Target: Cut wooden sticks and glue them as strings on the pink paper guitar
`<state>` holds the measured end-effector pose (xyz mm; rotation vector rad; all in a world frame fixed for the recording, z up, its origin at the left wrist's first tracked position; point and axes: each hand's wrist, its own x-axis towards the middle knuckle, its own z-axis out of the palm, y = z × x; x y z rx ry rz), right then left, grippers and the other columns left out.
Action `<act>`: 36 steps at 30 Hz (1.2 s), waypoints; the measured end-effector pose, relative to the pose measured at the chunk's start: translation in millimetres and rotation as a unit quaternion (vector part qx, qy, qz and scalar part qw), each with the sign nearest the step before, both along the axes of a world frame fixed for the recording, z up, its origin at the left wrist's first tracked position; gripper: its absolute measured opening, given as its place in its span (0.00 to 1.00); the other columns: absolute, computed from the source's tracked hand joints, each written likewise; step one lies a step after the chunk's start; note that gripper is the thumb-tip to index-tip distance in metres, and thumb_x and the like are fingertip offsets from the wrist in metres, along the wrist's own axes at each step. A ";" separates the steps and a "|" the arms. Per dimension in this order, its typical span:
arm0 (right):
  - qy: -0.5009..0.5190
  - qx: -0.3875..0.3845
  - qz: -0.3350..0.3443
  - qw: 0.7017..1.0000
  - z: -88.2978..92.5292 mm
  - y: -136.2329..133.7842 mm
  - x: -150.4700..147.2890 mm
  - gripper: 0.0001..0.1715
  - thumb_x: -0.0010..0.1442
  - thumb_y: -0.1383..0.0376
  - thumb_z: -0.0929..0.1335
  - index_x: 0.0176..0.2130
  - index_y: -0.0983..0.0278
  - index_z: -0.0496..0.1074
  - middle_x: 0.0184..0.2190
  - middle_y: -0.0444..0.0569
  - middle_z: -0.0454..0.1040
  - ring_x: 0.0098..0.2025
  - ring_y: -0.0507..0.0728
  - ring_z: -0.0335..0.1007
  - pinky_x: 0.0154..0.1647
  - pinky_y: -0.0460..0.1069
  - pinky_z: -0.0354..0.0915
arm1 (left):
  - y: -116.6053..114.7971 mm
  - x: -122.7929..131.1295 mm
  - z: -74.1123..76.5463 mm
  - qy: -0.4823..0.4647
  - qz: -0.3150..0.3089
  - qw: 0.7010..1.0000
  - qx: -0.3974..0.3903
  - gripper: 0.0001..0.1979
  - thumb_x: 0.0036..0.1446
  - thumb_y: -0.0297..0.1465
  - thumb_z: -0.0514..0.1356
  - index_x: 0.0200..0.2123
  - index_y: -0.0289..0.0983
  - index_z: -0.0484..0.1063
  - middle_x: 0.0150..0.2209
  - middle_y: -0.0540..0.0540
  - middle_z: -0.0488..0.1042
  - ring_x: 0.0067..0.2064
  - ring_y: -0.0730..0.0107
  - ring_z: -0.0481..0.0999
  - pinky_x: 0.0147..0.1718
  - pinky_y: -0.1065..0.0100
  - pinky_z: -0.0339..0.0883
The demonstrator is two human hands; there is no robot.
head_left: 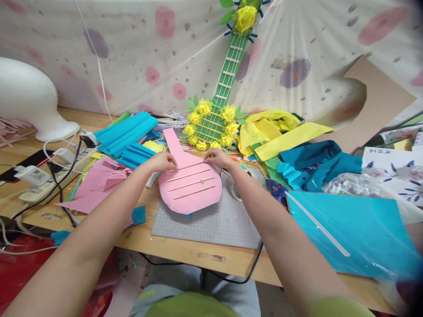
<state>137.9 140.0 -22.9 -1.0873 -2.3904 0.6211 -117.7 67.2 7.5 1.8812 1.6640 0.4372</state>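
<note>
A pink paper lute-shaped cutout (185, 204) lies on the grey cutting mat (205, 229), its neck pointing away and slightly left. Three thin wooden sticks (194, 192) run across its round body, roughly parallel. Above them is a fourth wooden stick (191, 165), at the upper part of the body. My left hand (167, 161) pinches its left end, and my right hand (218, 157) pinches its right end. A small green scrap (202, 181) sits among the sticks. Blue shows beneath the cutout's lower edge.
Behind stands a green paper instrument (228, 79) with yellow flowers. Blue crepe paper (127, 134) and pink paper (99, 180) lie left, near a power strip (62, 171) with cables. To the right are a tape roll (235, 192), a glue gun (276, 189) and a blue sheet pack (350, 229).
</note>
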 end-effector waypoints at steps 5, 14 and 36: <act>-0.001 0.001 0.003 1.000 0.8 -1.7 0.8 0.05 0.46 0.66 0.69 0.27 0.65 0.74 0.27 0.44 0.71 0.34 0.50 0.62 0.36 0.44 0.55 | -2.2 7.9 1.1 0.051 0.003 0.999 -0.011 0.11 0.33 0.36 0.61 0.21 0.35 0.74 0.18 0.50 0.71 0.22 0.73 0.67 0.20 0.74 0.55; 0.007 0.014 0.006 1.000 -1.4 -0.9 -1.3 0.03 0.46 0.66 0.70 0.27 0.64 0.75 0.26 0.44 0.70 0.33 0.51 0.62 0.37 0.45 0.56 | -0.2 10.2 1.1 0.073 0.010 0.997 -0.007 0.08 0.33 0.35 0.61 0.18 0.36 0.72 0.14 0.52 0.67 0.21 0.75 0.65 0.19 0.74 0.54; 0.031 0.049 0.003 0.998 24.6 -39.6 -10.6 0.04 0.50 0.68 0.67 0.29 0.66 0.72 0.28 0.45 0.64 0.36 0.51 0.58 0.39 0.46 0.55 | -14.1 71.0 15.8 0.045 -0.066 0.989 0.127 0.14 0.48 0.39 0.53 0.32 0.37 0.73 0.29 0.48 0.74 0.29 0.71 0.69 0.26 0.72 0.56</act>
